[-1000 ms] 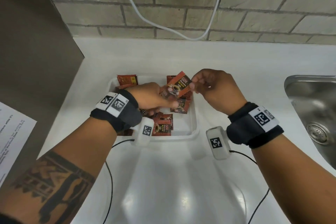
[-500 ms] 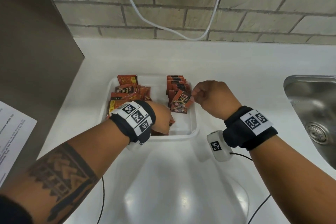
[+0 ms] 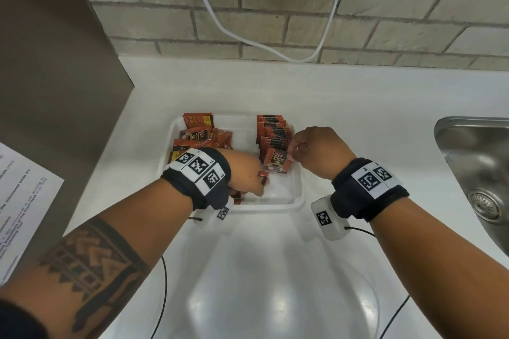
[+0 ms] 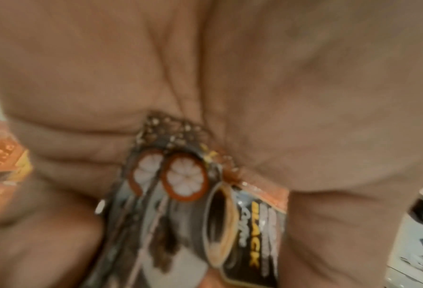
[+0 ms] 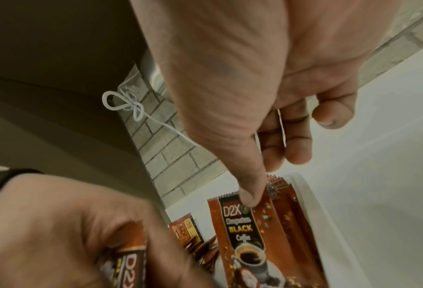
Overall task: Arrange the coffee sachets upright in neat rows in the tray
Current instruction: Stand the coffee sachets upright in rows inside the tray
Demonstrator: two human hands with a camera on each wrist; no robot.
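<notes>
A white tray (image 3: 299,197) sits on the counter. Along its right side stands a row of red-brown coffee sachets (image 3: 274,132). My right hand (image 3: 291,156) pinches the top edge of the front sachet (image 3: 276,165), which leans against that row; in the right wrist view the thumb (image 5: 249,196) presses on this front sachet (image 5: 254,243). Loose sachets (image 3: 198,136) lie heaped on the tray's left side. My left hand (image 3: 256,187) reaches down into the near part of the tray and grips a few sachets (image 4: 188,214) in its palm; its fingertips are hidden in the head view.
A steel sink (image 3: 479,170) lies to the right. A brown panel (image 3: 55,91) stands at the left with a printed sheet (image 3: 19,201) below it. A white cable (image 3: 248,38) hangs on the brick wall behind. Bare counter (image 3: 261,270) spreads before the tray.
My right hand has brought its sachet down from above the tray to the front of the right row. My left hand has dropped from the tray's middle to its near side.
</notes>
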